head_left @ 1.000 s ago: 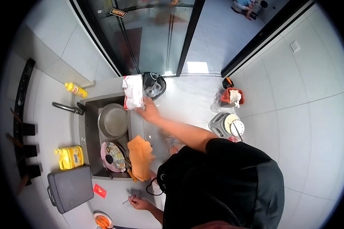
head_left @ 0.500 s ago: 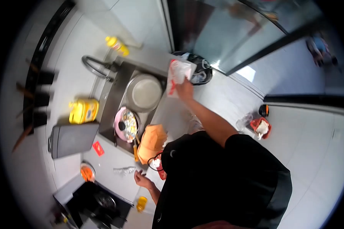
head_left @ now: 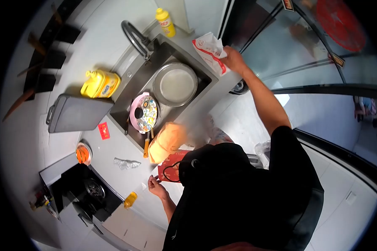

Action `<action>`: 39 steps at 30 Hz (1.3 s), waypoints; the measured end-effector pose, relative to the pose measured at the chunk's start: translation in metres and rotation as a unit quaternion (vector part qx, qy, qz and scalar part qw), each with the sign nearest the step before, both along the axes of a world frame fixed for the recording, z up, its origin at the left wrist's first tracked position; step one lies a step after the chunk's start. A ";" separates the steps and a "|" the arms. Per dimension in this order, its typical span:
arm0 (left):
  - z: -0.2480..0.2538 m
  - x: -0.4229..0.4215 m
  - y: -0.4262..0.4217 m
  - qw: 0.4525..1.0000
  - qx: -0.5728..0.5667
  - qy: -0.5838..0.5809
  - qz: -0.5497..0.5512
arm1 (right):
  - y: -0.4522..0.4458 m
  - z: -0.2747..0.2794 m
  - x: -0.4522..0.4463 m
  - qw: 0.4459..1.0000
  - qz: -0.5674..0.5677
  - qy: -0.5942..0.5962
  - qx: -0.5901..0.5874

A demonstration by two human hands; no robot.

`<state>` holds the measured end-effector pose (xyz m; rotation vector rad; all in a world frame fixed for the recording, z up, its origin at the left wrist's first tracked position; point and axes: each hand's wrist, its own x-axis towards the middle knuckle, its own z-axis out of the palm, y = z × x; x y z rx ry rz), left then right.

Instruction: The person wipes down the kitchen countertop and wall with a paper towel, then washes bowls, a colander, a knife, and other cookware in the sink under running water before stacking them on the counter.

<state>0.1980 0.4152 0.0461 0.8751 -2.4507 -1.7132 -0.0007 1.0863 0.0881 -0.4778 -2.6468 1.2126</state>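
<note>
Between the fingers of my right hand [head_left: 233, 60] is a white paper bag with red print [head_left: 211, 50], held up over the counter just beyond the sink's corner. My left hand [head_left: 156, 187] hovers at the counter's front edge, fingers loosely curled, with nothing visible in it. Close to its fingertips is a red printed package [head_left: 168, 168], partly hidden by my black shirt. An orange crumpled item [head_left: 167, 142], cloth or paper, sits between that package and the sink. Crumpled foil [head_left: 127, 163] lies left of my left hand.
In the steel sink [head_left: 160, 51] stand a round metal pan [head_left: 176, 84] and a pink pot with a patterned lid [head_left: 144, 112]. Yellow bottles [head_left: 166, 23] and a yellow jug [head_left: 100, 83] line the back. A stove [head_left: 77, 188] is at lower left, a glass door [head_left: 276, 46] at right.
My view has shifted. My right hand has carried the paper bag away from above the black bin to the counter beside the sink. More of the red package shows near my left hand.
</note>
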 end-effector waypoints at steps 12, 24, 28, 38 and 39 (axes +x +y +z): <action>0.012 0.009 -0.022 0.998 0.019 -0.043 0.034 | -0.012 -0.039 0.004 0.980 -0.117 -0.006 0.163; 0.005 -0.016 -0.054 0.999 0.044 -0.021 0.000 | -0.071 -0.048 0.077 0.950 -0.287 0.080 0.090; 0.002 -0.016 -0.059 0.999 0.046 -0.021 -0.006 | -0.092 -0.085 0.113 0.941 -0.313 0.062 0.116; -0.008 -0.023 -0.059 0.998 0.061 -0.008 -0.015 | -0.155 -0.122 0.164 0.938 -0.336 0.001 -0.079; -0.002 -0.023 -0.057 0.997 0.066 -0.021 -0.018 | -0.161 -0.122 0.167 0.942 -0.329 -0.002 -0.069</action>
